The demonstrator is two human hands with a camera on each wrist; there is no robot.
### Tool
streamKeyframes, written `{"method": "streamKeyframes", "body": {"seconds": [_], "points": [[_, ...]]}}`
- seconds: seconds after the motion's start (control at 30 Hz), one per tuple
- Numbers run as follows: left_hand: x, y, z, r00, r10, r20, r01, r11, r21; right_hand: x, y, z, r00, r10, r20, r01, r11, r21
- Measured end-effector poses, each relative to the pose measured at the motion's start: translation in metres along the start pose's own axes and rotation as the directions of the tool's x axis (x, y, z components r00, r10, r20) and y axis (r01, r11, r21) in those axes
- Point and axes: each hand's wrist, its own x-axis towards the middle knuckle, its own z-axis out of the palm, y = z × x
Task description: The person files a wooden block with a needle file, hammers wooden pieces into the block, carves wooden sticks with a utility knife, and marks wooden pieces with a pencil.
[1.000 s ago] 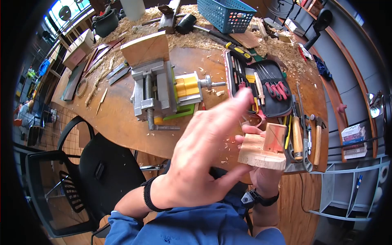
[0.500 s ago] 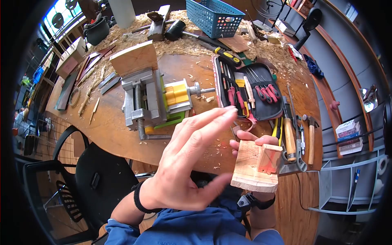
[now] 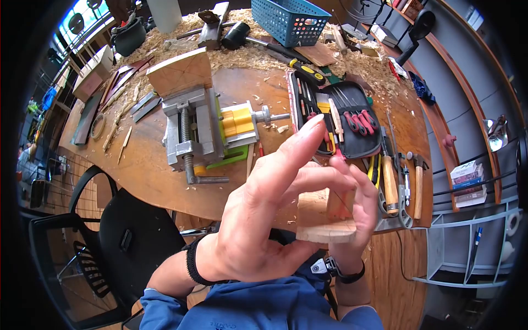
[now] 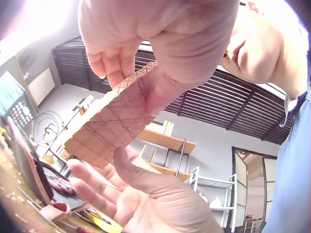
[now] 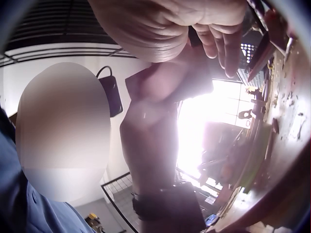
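Note:
A small wooden block [image 3: 325, 230] with a raised, red-tinted part is between my hands, above the front edge of the workbench. My left hand [image 3: 250, 225] pinches it, thumb under its left end and fingers over the top, while the index finger points forward. Pencil lines cross the underside of the block [image 4: 107, 126] in the left wrist view. My right hand [image 3: 360, 220] is at the block's right side; its palm [image 4: 155, 201] faces up with loosely straight fingers, and the thumb touches the lower corner. The right wrist view shows the block backlit and dark.
A metal vise [image 3: 190, 132] clamps a board [image 3: 180, 71] on the workbench [image 3: 137, 179]. Beyond my hands lies a tool case [image 3: 357, 144]. Chisels [image 3: 389, 184] and a hammer [image 3: 419, 187] lie at right. Wood shavings and a blue basket [image 3: 291, 22] are behind; a black chair [image 3: 137, 236] stands left.
My left hand has come from beside the block to pinch it. The right hand, which held the block, has loosened its fingers. The block has shifted slightly left and up.

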Motion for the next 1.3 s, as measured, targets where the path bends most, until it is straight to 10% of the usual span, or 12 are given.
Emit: {"method": "streamKeyframes", "body": {"seconds": [0.13, 0.83, 0.93, 0.97, 1.3], "points": [[0.002, -0.004, -0.002, 0.999, 0.027, 0.044, -0.031, 0.996, 0.087, -0.003, -0.003, -0.007, 0.966, -0.224, 0.132, 0.252, 0.930, -0.266], [0.002, -0.001, -0.005, 0.997, 0.023, 0.071, -0.029, 0.995, 0.093, -0.003, -0.016, 0.004, 0.981, -0.189, 0.044, 0.194, 0.932, -0.308], [0.004, 0.000, -0.023, 0.977, -0.112, 0.183, 0.141, 0.978, -0.156, -0.002, -0.020, 0.003, 0.971, -0.224, 0.085, 0.239, 0.904, -0.355], [-0.001, 0.011, -0.016, 0.923, -0.362, 0.134, 0.383, 0.813, -0.439, 0.000, -0.021, 0.003, 0.958, -0.254, 0.134, 0.286, 0.871, -0.399], [0.000, 0.011, -0.014, 0.888, -0.452, 0.089, 0.453, 0.823, -0.343, 0.002, -0.024, 0.004, 0.927, -0.308, 0.214, 0.373, 0.812, -0.449]]}}
